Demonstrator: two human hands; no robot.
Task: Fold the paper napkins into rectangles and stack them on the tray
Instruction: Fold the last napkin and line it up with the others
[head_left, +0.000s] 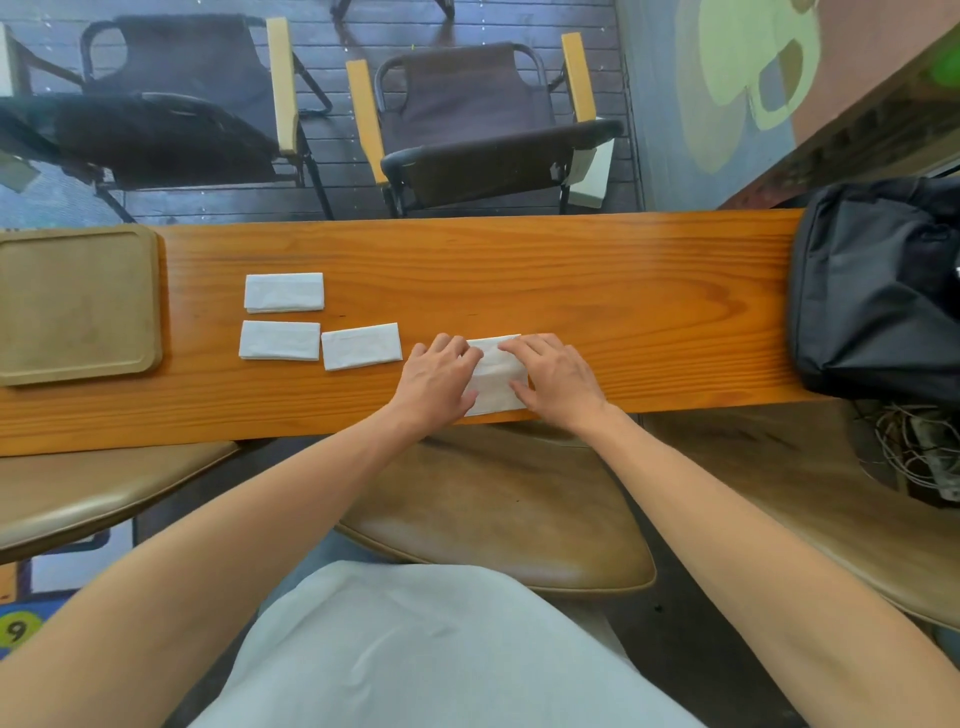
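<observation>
Head view: both hands, left (439, 375) and right (556, 375), lie flat with fingers spread, pressing a white paper napkin (493, 382) onto the glossy wood-grain counter (623, 301). Three folded rectangular napkins (283, 292) lie left, near the empty rounded wooden tray (78, 304).

Bare forearms, pale grey-white garment (415, 649)

Long orange wooden table (519, 260); two dark fabric folding chairs (478, 124) beyond on dark plank floor (337, 156); black bag (872, 291), possibly nylon, at right.

Left grip (435, 378) and right grip (557, 378) lie palms-down, fingers extended.
</observation>
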